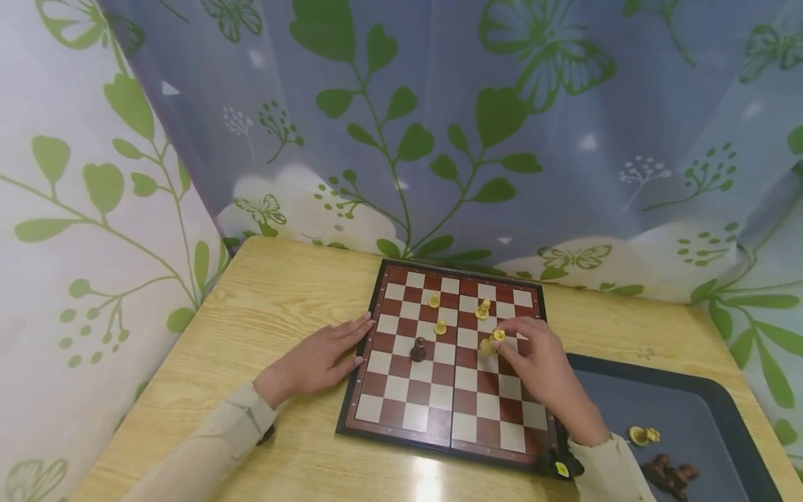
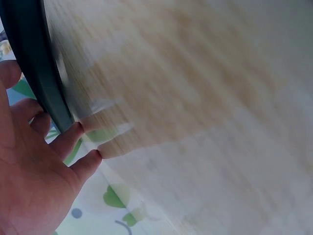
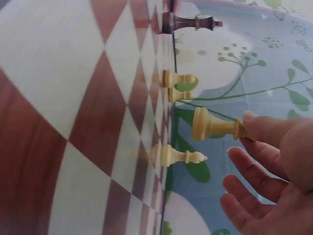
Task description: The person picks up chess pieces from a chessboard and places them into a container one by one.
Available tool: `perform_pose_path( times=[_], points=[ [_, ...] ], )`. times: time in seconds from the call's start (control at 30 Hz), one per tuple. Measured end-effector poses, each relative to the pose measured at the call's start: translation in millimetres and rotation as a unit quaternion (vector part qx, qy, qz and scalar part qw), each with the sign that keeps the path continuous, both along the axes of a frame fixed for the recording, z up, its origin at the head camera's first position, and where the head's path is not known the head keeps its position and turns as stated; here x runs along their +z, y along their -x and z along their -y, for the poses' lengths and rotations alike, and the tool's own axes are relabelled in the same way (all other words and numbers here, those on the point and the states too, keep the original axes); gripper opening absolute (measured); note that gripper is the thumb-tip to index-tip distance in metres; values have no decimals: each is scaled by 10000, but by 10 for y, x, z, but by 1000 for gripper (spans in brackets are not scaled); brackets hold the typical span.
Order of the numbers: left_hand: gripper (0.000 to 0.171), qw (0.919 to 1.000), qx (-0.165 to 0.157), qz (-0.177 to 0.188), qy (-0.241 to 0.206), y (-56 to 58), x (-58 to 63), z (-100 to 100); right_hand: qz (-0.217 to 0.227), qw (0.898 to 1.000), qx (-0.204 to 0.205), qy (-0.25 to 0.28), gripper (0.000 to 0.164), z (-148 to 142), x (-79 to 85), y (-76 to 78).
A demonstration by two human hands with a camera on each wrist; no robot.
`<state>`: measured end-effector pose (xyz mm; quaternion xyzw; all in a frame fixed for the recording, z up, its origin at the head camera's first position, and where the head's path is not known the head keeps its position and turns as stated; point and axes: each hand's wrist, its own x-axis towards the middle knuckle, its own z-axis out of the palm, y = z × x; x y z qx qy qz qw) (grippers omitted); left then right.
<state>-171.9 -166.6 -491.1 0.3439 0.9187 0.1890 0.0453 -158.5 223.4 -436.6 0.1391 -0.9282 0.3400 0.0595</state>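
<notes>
A chessboard (image 1: 433,390) of red-brown and white squares lies on the table. My right hand (image 1: 544,362) pinches a pale yellow chess piece (image 3: 212,126) between thumb and finger; its base hangs above the board's right half, and fingers hide its top. My left hand (image 1: 316,359) lies at the board's left edge, straight fingertips touching the black rim (image 2: 39,63). On the board stand two yellow pawns (image 1: 441,328), a yellow bishop (image 3: 183,156) behind the held piece, and a taller dark piece (image 1: 418,349) in the left half.
A dark tray (image 1: 702,408) sits right of the board, holding a yellow chess piece (image 1: 643,436) and several dark pieces (image 1: 671,477) lying down. The wooden table (image 1: 295,279) meets a leaf-patterned curtain (image 1: 439,174) at its back and left.
</notes>
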Motion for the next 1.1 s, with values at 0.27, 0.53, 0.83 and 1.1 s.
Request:
perform_pose_path(
  times=[0.27, 0.53, 0.83, 1.1],
  points=[
    [63, 9999, -53, -103, -44, -7, 8, -5, -138, 9998, -19, 117, 17, -66, 32, -133],
    [63, 9999, -44, -124, -56, -3, -4, 0, -432, 9963, -419, 606, 23, -193, -17, -282],
    [64, 9999, -1, -108, 24, 12, -65, 13, -483, 9951, -718, 476, 24, -320, 40, -438],
    [63, 9999, -20, -140, -33, 17, -44, 6, -398, 9946, -828, 486, 24, -435, -10, -497]
  ],
)
